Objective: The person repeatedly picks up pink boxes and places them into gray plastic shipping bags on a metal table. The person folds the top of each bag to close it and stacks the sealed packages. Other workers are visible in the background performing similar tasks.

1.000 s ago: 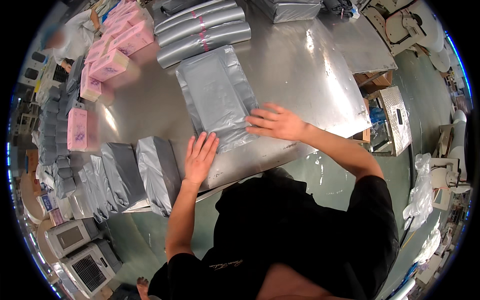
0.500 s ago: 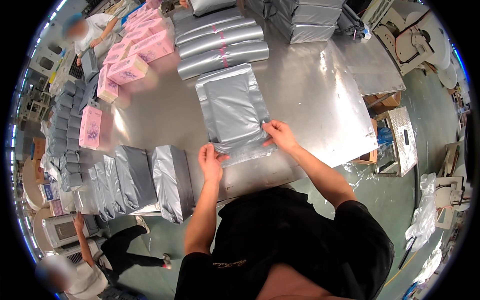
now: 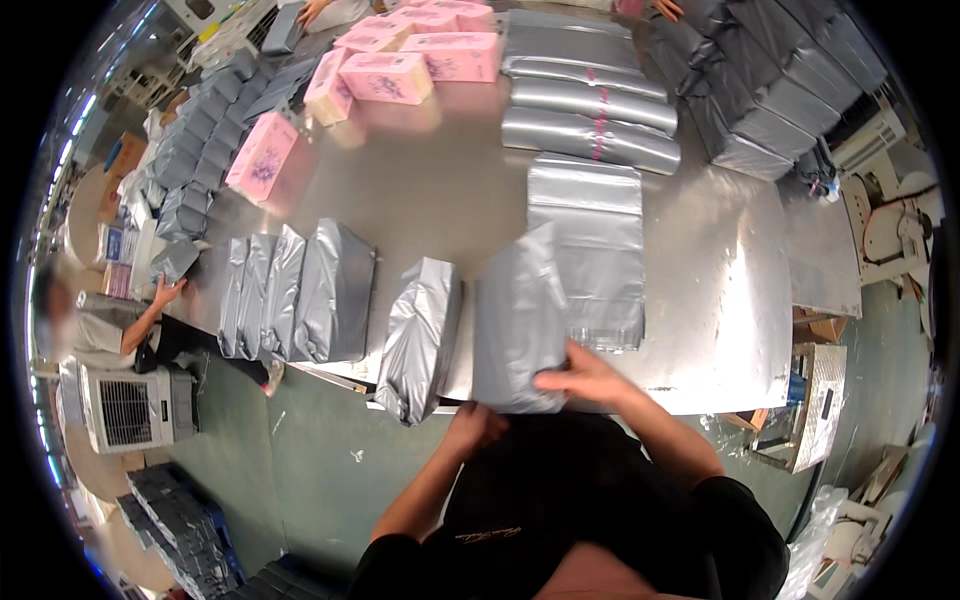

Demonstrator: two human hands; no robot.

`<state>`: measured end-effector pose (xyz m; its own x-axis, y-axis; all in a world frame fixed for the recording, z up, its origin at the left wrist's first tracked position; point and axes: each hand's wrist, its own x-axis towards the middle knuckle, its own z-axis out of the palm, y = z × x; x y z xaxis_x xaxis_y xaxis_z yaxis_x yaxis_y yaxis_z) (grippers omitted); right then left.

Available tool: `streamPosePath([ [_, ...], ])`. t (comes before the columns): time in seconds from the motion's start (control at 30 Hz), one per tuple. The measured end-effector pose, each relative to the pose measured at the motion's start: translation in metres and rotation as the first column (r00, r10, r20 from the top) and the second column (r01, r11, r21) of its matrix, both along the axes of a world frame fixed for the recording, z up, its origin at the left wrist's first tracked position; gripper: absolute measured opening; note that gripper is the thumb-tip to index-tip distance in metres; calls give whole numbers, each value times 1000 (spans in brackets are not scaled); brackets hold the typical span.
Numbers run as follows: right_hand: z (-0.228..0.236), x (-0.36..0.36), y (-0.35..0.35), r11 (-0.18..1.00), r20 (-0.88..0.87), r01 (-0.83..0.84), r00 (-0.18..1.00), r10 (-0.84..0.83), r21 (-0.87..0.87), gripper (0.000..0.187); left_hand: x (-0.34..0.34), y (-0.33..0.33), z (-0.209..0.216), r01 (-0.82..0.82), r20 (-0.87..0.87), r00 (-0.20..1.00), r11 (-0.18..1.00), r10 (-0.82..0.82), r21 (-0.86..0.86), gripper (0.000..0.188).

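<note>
The bag (image 3: 518,320), grey and seemingly bulky, stands slightly tilted at the near edge of the table (image 3: 715,320), in front of the person's body and overlapping the left side of the flat bags (image 3: 605,260). The right hand (image 3: 592,377) grasps its lower right side, the thumb laid on the near face and the fingers mostly out of sight behind. The left hand (image 3: 478,428) is curled in at the bag's lower left corner; whether it pinches the film or only rests against it cannot be told. Handling this well would mean keeping the thumb flat rather than digging in, since thin, slick film probably creases and tears under a hard pinch. The left hand would do best low down, bearing the weight from below, because the bottom seems to reach the table's edge and could slip off. Lifting the bag's right side clear would avoid dragging the flat bags askew. A grey pack (image 3: 420,335) stands just to the left, with a row of grey packs (image 3: 295,295) beyond it, so small, level moves suit the narrow gap and should keep the nearest one from toppling.
</note>
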<state>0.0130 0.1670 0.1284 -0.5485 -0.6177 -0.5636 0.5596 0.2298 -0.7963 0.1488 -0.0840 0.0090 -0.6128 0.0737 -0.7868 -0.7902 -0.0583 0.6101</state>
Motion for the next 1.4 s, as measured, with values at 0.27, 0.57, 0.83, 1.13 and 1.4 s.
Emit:
streamPosePath([
  [0.27,-35,-23,-150,939,-506,-15,839,198,343,105,40,-134,137,117,-112,982,956,-151,-269,36],
  [0.57,-39,-14,-178,970,-426,16,900,93,244,107,-55,-180,155,72,37,461,-4,-887,-997,113],
  [0.83,-21,-49,-220,800,-281,-322,815,507,506,87,-169,-267,209,805,-78,195,205,-978,-557,79],
  [1.13,-31,-66,-279,678,-244,-585,649,720,445,90,-487,-576,78,-433,-235,789,-243,-568,-868,104],
  [1.4,-51,-62,-273,781,-273,-476,752,599,403,80,-535,-616,38,-152,-117,930,-75,-348,-986,104],
])
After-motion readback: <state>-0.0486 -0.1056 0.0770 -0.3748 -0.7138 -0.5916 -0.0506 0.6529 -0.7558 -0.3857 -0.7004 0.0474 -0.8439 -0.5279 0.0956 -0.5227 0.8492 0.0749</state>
